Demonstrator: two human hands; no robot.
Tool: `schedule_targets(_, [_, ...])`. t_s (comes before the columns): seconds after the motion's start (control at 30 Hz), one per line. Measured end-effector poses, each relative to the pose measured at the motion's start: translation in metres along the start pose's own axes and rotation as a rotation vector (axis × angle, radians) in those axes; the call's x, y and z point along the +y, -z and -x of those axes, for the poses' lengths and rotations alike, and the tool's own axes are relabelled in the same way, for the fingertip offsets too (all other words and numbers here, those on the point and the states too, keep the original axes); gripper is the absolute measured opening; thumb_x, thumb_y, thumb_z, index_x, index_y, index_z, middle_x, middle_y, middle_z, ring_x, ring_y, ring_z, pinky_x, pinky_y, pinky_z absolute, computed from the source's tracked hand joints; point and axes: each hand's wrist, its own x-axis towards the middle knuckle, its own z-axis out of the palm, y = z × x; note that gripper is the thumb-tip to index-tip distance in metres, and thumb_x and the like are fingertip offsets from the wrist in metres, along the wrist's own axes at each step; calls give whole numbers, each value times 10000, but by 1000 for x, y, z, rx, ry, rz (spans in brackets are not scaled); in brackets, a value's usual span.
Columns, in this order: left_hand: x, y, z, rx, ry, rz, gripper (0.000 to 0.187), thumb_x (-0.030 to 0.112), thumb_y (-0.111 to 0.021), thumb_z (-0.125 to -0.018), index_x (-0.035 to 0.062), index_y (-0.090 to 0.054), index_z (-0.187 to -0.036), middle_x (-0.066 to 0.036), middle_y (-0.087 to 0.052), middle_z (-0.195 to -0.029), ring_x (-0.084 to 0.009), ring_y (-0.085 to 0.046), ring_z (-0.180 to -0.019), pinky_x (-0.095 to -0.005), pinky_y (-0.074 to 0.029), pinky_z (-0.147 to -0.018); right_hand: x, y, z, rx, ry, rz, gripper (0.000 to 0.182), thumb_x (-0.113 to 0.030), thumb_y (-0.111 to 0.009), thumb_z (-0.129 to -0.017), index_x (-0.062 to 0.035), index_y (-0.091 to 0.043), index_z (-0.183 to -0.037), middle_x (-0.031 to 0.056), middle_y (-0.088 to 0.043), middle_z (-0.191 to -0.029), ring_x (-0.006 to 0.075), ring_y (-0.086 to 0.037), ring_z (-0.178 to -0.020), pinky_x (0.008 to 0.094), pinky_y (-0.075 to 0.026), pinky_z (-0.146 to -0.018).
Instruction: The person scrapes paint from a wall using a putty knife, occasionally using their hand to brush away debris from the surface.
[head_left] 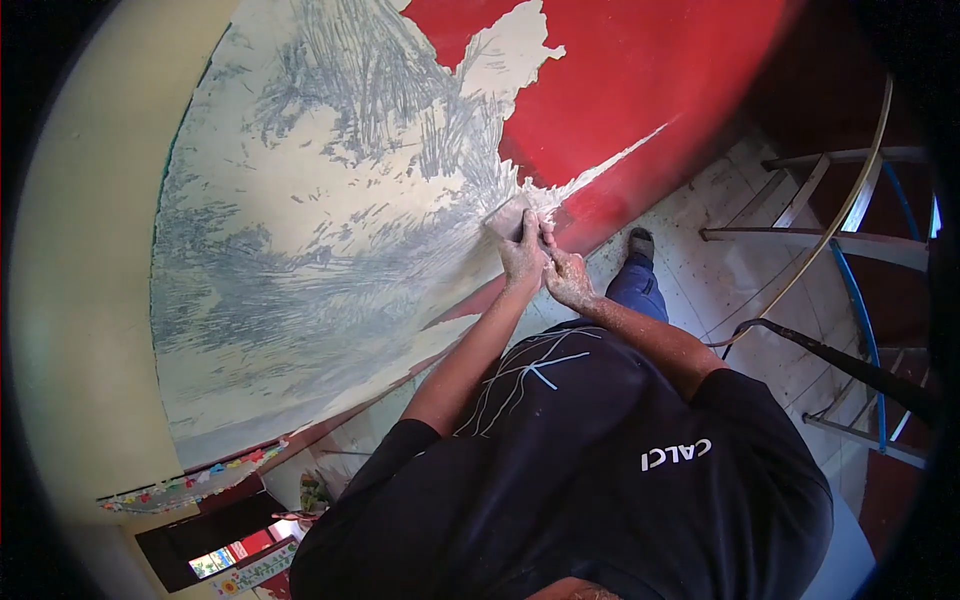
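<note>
A scraper with a wide flat blade [507,217] lies against the wall where red paint [600,90] meets the bared pale and grey surface [300,200]. My left hand [523,258] is closed on the scraper, its fingers pressed along the blade. Just beside it, my right hand [570,281] wraps around the handle end, most of which the fingers hide. Both hands and forearms are dusted white. From the blade, a thin pale streak [625,155] runs up and right through the red paint.
A metal ladder [800,236] stands at the right, near a curved cable [830,225] and a blue hose [855,290]. Debris dots the tiled floor [690,250]. My shoe [641,243] rests there. At lower left are colourful bunting [200,480] and a dark-framed opening [215,535].
</note>
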Motion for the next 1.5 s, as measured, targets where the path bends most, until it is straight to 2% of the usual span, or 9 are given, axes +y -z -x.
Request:
schedule_targets(0.27, [15,-11,-5,-11,-6,-71,320,283,-525,-940,50,-541,-720,-21,-515,-600,-93,-454,-455,-240,-362,-417,-13,1,-4,96,85,-7,189,-79,-495,-758,60,-570,-862,296,-560,-756,440,-592,-730,453,-463,-631])
schedule_targets(0.43, [13,-12,4,5,-29,-46,303,257,-537,-934,53,-543,-710,-11,-502,-588,-89,-445,-451,-229,-353,-413,-1,5,-6,-113,-69,16,329,-87,-487,-759,10,-579,-1059,302,-559,-790,450,-585,-792,466,-468,-674])
schedule_targets(0.57, [25,-21,5,58,-7,-71,294,243,-545,-930,49,-538,-708,-14,-506,-596,-86,-435,-450,-226,-345,-417,-5,-1,-6,91,104,-33,235,-117,-534,-786,18,-607,-963,282,-579,-832,422,-598,-797,456,-484,-648])
schedule_targets(0.8, [23,-25,-1,64,-14,5,313,250,-540,-934,49,-529,-695,-9,-499,-589,-81,-441,-449,-228,-339,-410,-10,7,-12,-45,5,-30,313,-32,-440,-770,15,-581,-1045,298,-564,-837,406,-606,-850,415,-493,-684])
schedule_targets(0.83, [22,-18,-1,1,-87,-134,296,242,-538,-935,48,-529,-711,-7,-497,-588,-80,-438,-447,-227,-339,-408,4,-1,-13,64,181,38,302,-48,-458,-784,3,-584,-1053,289,-571,-836,404,-607,-854,410,-494,-683])
schedule_targets(0.93, [16,-16,-1,-7,-33,-23,294,249,-540,-935,49,-535,-719,-5,-510,-586,-76,-442,-447,-222,-339,-408,18,-1,-12,-104,-29,16,364,-44,-453,-782,-37,-572,-1126,282,-574,-842,408,-599,-858,414,-497,-685])
schedule_targets(1.03, [13,-21,-3,38,-21,-31,295,253,-543,-932,52,-540,-716,-1,-509,-585,-75,-441,-451,-222,-337,-412,1,3,-10,51,104,6,288,-52,-454,-791,-11,-595,-1040,280,-564,-779,416,-609,-751,414,-485,-626])
schedule_targets(1.17, [26,-26,3,23,-5,-8,266,225,-527,-939,58,-551,-733,-2,-519,-584,-67,-439,-452,-220,-340,-412,11,3,-14,-115,-86,-9,328,-121,-519,-758,-3,-587,-1056,297,-566,-850,430,-597,-818,447,-493,-667])
schedule_targets(1.5, [13,-19,-1,14,-52,-61,295,240,-535,-934,72,-505,-693,1,-501,-576,-80,-443,-439,-226,-335,-395,13,1,-11,-25,58,27,237,-114,-514,-755,24,-602,-926,280,-592,-818,442,-590,-792,490,-481,-696])
